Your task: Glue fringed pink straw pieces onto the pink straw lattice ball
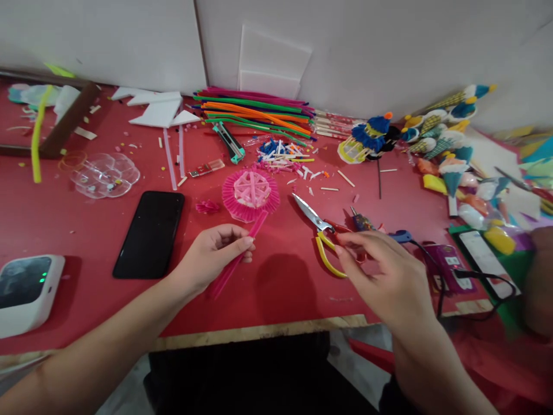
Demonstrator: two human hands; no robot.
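View across the red tabletop (285, 282) from the seated person's side. Left hand (213, 253): grip closed, thumb against fingertips, pinching a pink straw (225, 275) near its upper third. The straw lies aslant, its upper end pointing toward a pink ruffled disc (250, 196) that rests on the tabletop just beyond, and its lower end points toward the near edge. Right hand (382, 274): grip loose, fingers half spread and holding nothing. The fingertips lie over the yellow handles of the scissors (320, 229); motion blur leaves it unclear whether they touch. The scissors lie flat, blades parted and pointing away toward the disc. Left of the left hand lies a black phone (150, 233), face up, and a white device (26, 291) with green lights sits at the near left corner. A bundle of coloured straws (254, 112) lies along the wall at the back, well apart from both hands.
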